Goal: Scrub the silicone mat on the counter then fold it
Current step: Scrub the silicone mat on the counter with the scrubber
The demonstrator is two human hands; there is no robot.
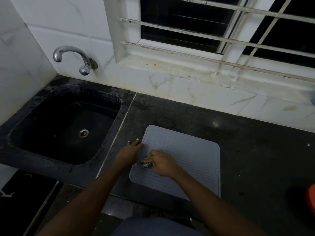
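Observation:
A grey ribbed silicone mat (187, 155) lies flat on the black counter (255, 150), its near edge reaching the counter's front. My left hand (130, 151) rests at the mat's left edge, fingers spread and pressing down on the edge and the counter. My right hand (162, 162) sits on the mat's left part, closed around a small scrubber (146, 163) with dark and pale bristles that touches the mat.
A black sink (64, 126) with a metal drain is set into the counter to the left, under a chrome tap (75, 57). A white tiled wall and a barred window stand behind. A red object (310, 196) shows at the right edge.

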